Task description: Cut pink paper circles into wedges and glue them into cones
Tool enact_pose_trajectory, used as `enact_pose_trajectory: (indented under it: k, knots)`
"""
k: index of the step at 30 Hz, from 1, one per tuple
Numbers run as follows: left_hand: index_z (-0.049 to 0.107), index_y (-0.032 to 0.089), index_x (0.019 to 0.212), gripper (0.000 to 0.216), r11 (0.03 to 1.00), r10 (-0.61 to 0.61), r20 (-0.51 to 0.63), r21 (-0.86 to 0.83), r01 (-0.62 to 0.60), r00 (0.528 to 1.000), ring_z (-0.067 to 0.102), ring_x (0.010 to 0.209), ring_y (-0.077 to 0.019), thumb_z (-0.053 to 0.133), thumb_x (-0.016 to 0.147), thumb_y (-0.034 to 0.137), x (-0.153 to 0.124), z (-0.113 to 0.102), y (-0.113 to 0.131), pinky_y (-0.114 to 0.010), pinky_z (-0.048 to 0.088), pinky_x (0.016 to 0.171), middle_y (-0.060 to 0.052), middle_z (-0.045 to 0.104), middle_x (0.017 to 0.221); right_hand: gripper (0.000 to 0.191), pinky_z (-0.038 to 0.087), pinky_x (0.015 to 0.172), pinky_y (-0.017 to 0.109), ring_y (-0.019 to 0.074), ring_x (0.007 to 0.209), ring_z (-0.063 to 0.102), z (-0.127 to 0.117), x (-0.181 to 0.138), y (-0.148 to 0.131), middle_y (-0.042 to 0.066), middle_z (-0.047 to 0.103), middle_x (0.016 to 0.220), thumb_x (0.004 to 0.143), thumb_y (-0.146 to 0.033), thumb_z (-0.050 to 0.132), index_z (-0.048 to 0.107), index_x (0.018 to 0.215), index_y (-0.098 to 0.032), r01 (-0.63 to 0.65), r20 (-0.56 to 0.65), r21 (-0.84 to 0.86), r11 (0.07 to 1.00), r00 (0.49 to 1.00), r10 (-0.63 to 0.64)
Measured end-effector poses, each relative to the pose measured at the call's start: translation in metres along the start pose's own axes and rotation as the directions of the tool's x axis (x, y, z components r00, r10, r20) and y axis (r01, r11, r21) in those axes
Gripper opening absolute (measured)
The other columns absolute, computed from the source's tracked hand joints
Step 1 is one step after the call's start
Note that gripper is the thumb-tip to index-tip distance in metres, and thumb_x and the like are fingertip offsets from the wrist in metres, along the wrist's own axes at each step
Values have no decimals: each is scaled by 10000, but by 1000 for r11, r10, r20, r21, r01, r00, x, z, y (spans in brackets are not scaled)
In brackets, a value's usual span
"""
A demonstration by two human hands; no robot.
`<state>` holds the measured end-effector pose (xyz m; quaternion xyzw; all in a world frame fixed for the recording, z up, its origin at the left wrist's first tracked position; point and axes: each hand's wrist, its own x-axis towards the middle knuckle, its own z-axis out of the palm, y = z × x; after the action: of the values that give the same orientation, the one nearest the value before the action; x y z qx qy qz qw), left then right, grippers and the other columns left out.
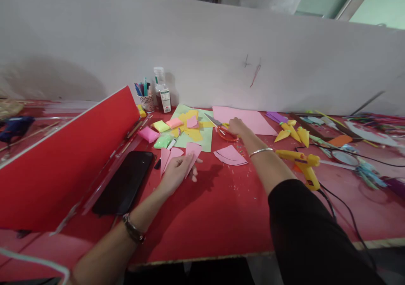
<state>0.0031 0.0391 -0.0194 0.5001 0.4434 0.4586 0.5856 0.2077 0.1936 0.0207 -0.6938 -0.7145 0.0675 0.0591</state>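
My left hand point(177, 169) pinches a folded pink paper piece point(192, 155) between thumb and fingers, over the red table. Beside and partly behind it is another pink paper piece point(172, 155). Farther forward, my right hand point(235, 126) is closed at the handles of a pair of scissors point(226, 135) with orange loops; its fingertips are partly hidden. The blades point to the far left, over the edge of the green sheet. A curved pink paper piece point(230, 155) with dark lines lies on the table between my hands.
Around lie a pink sheet point(249, 119), a green sheet point(207, 139) with yellow scraps, clay packets point(148, 134), a black phone point(125, 184) and yellow cone shapes point(291, 132). A yellow glue gun point(302, 162) with its cord stands right of my right arm. A red board point(72, 162) leans at left.
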Motion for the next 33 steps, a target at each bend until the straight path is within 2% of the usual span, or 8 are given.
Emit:
enact_pose_trajectory:
  k: [5, 14, 19, 23, 25, 28, 30, 33]
  knots:
    - [605, 134, 656, 444, 998, 54, -26, 38, -53, 998, 465, 331, -59, 499, 694, 563, 0, 0, 1, -182, 345, 389, 47, 517, 425, 309, 482, 782, 375, 184, 940, 564, 17, 7, -1, 86, 548, 1108, 854, -308, 510, 519, 1113, -140, -52, 38, -148, 988, 998, 58]
    - [465, 184, 545, 383, 973, 170, -32, 162, -162, 985, 468, 351, -75, 467, 752, 506, -4, 3, 4, -192, 385, 423, 51, 495, 391, 292, 479, 793, 379, 181, 949, 558, 27, -6, -6, 82, 540, 1130, 862, -301, 496, 518, 1117, -161, 39, -13, -283, 958, 999, -45]
    - [471, 183, 554, 355, 967, 184, -5, 177, -181, 983, 454, 340, -71, 474, 752, 478, -6, 4, 3, -188, 374, 406, 55, 488, 392, 323, 471, 802, 402, 201, 975, 546, 19, -16, -6, 94, 528, 1141, 854, -294, 509, 502, 1135, -135, 44, -140, -273, 961, 987, -85]
    - [502, 178, 581, 328, 963, 199, -2, 186, -195, 980, 450, 344, -75, 474, 754, 456, -6, 4, 2, -191, 367, 406, 58, 484, 391, 324, 411, 831, 415, 297, 1098, 435, 1, -32, 0, 216, 467, 1175, 844, -78, 404, 456, 1162, -43, 67, -263, -214, 974, 957, -124]
    - [516, 175, 576, 314, 959, 212, -8, 195, -207, 977, 471, 375, -81, 471, 763, 423, -6, 4, 3, -195, 385, 439, 50, 500, 402, 369, 394, 837, 409, 303, 1108, 412, -7, -41, 3, 217, 454, 1177, 828, -46, 372, 415, 1194, -45, 101, -302, -184, 978, 941, -155]
    - [534, 171, 558, 300, 951, 234, -26, 216, -223, 972, 492, 409, -86, 458, 780, 359, -6, 4, 4, -201, 404, 481, 36, 528, 427, 341, 403, 809, 393, 279, 1030, 459, -15, -57, 5, 176, 495, 1088, 833, -129, 397, 413, 1170, -75, 152, -379, -63, 986, 911, -164]
    - [529, 173, 531, 315, 946, 243, -34, 228, -229, 969, 496, 417, -89, 442, 791, 329, -7, 4, 5, -204, 408, 491, 32, 528, 429, 254, 428, 734, 369, 235, 861, 520, -17, -69, 1, 110, 534, 896, 813, -224, 463, 481, 1043, -117, 204, -446, 183, 962, 889, -104]
    - [526, 178, 509, 325, 950, 243, -46, 214, -228, 969, 497, 431, -92, 450, 792, 316, -8, 4, 4, -206, 414, 515, 34, 518, 412, 259, 419, 530, 298, 131, 545, 452, -15, -89, -12, -24, 415, 596, 697, -354, 607, 486, 846, -179, 208, -364, 573, 793, 931, 18]
